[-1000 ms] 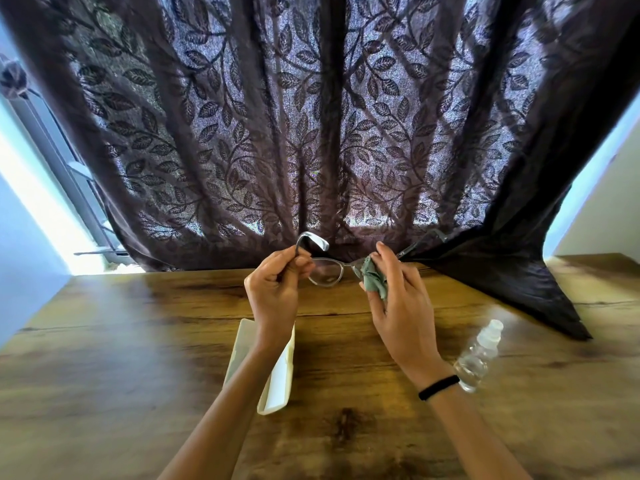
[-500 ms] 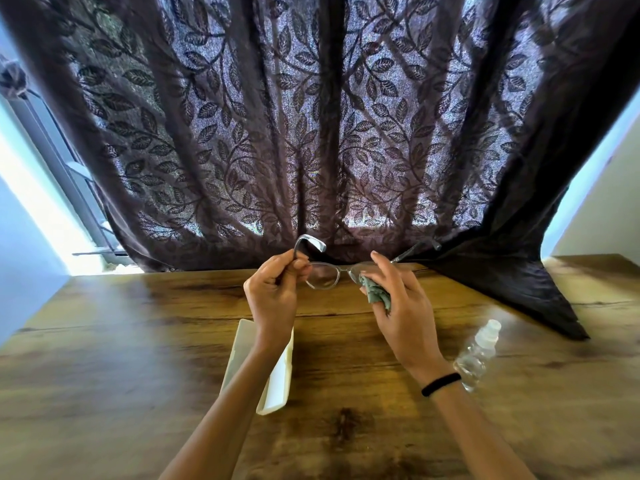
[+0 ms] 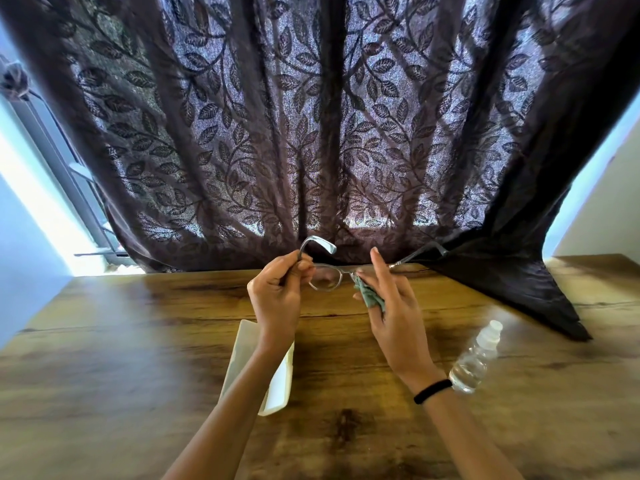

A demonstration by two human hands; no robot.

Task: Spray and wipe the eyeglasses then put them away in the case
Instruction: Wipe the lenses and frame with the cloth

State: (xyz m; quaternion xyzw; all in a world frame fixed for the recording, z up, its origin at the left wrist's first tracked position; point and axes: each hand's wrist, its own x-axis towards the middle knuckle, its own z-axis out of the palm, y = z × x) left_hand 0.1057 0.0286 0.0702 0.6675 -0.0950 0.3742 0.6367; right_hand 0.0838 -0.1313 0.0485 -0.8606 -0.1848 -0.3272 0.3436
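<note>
The eyeglasses [image 3: 325, 277] are held in the air above the far part of the worktop [image 3: 138, 341], just in front of the hem of the curtain [image 3: 311, 133]. The frame is thin and metallic; one clear lens is visible between the hands, and both temples are unfolded, one curved tip rising above the left hand, the other extending past the right hand toward the curtain. The left hand [image 3: 277, 296] is clenched on the frame at the hinge end beside the visible lens. The right hand [image 3: 391, 303] pinches a green cloth [image 3: 369, 294] against the other lens, which the cloth and fingers cover; its index finger is raised above the frame. A black band [image 3: 433, 391] encircles the right wrist. Nearer the person than the eyeglasses, a white case [image 3: 277, 386] lies open on the worktop, partly hidden by the left forearm. A clear spray bottle [image 3: 476, 358] lies tilted on the worktop beside the right wrist, its cap toward the curtain. Bare wood extends widely on either side of the eyeglasses as far as the worktop's edges, and nearer than the case. Beyond the eyeglasses the curtain meets the worktop's far edge, and a dark fold of it drapes onto the surface past the bottle.
</note>
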